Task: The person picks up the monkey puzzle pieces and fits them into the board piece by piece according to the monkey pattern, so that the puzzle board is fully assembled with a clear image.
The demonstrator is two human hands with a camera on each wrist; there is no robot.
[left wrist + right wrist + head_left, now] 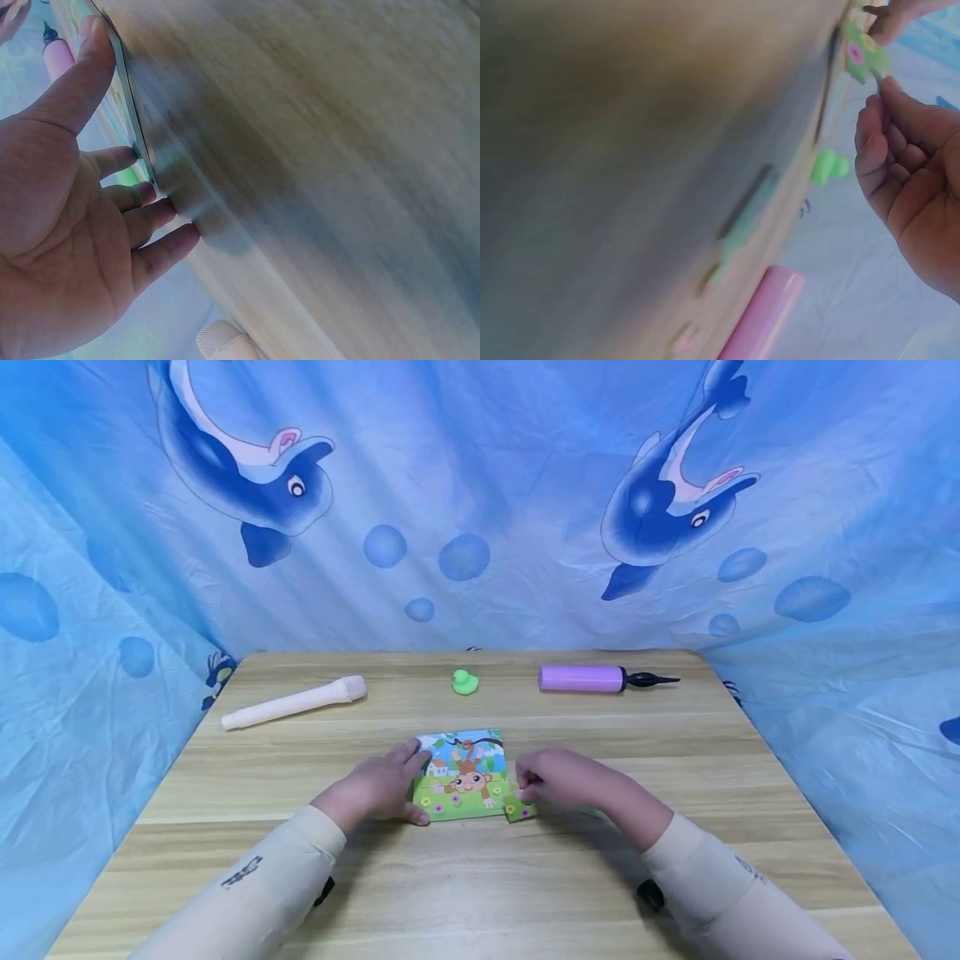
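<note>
A square monkey picture puzzle (467, 781) lies flat on the wooden table. Along its left edge rests my left hand (386, 781), thumb near the front corner and fingers towards the back; in the left wrist view its fingers (154, 221) look spread and fairly straight. My right hand (562, 781) pinches a green puzzle piece (864, 54) with printed flowers between thumb and fingertips. In the head view that piece sits at the puzzle's front right corner, slightly tilted; whether it touches the puzzle I cannot tell. Another puzzle piece (750, 210), blurred, lies on the table beyond the right hand.
Towards the back of the table (450, 902) lie a white microphone (300, 700) at left, a small green toy duck (465, 682) in the middle and a purple hand pump (585, 678) with a black nozzle at right. A blue dolphin-printed curtain (480, 460) surrounds the table.
</note>
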